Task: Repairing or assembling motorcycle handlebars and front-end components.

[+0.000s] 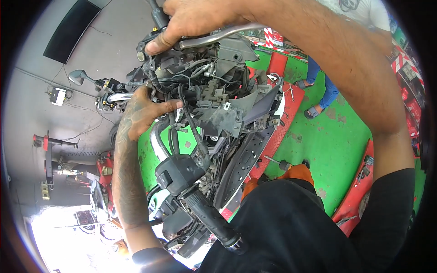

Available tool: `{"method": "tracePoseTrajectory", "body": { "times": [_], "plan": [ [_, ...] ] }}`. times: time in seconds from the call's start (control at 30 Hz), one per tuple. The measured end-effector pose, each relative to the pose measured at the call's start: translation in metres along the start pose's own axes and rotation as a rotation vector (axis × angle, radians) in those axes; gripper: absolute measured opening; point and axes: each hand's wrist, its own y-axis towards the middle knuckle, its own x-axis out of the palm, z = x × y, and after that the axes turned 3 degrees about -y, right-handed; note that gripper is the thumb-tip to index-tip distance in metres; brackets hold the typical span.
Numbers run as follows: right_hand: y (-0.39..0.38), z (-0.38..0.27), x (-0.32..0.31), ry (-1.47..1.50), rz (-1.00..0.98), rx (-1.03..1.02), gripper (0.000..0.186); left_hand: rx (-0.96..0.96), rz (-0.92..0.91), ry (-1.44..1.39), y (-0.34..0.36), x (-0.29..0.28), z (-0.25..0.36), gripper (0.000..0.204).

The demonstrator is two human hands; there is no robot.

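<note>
A partly stripped scooter stands before me, its handlebar, cables and inner frame point(211, 98) bare. My right hand point(198, 18) reaches over from the right to the far handlebar end. Its thumb presses beside the pivot of a silver brake lever point(218, 36); the other fingers are partly cut off by the picture's top edge. My left hand point(148, 109) is closed at the middle of the handlebar among black cables point(181, 93), thumb pointing right. What its fingers hold is hidden. Nearer to me are a black switch housing point(180, 175) and a ribbed rubber grip point(211, 217).
A red lift platform point(291, 100) runs beneath the scooter, with tools on it. Another person in blue jeans point(325, 93) stands on the green floor point(314, 141) beyond. A mirror point(78, 77) sticks out left. Red-and-white tape point(273, 41) crosses behind. A red panel point(355, 186) lies right.
</note>
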Motion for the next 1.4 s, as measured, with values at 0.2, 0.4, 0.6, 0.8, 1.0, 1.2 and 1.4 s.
{"method": "tracePoseTrajectory", "body": {
  "times": [0.2,0.4,0.6,0.8,1.0,1.2,1.4],
  "plan": [
    [-0.002,-0.003,-0.005,-0.013,-0.015,0.021,0.071,0.032,-0.048,-0.027,0.012,0.002,-0.010,0.050],
    [-0.014,0.000,-0.006,0.004,-0.028,0.079,0.069,0.045,-0.014,-0.151,0.019,0.012,-0.032,0.037],
    [-0.012,0.017,-0.002,0.167,-0.042,0.039,0.069,0.019,-0.008,-0.308,0.021,0.015,-0.040,0.034],
    [-0.019,0.019,0.000,0.105,0.026,0.117,0.072,0.051,-0.049,-0.190,0.024,0.011,-0.039,0.032],
    [-0.013,0.037,0.004,0.291,0.027,0.132,0.074,-0.012,-0.073,-0.362,0.028,-0.005,-0.065,0.034],
    [-0.012,0.048,0.018,0.494,0.072,0.101,0.079,0.176,-0.078,-0.377,0.023,0.022,-0.050,0.027],
    [-0.005,0.069,0.018,0.427,0.020,0.223,0.067,0.427,0.252,0.047,0.025,0.030,-0.057,0.034]
  ]
}}
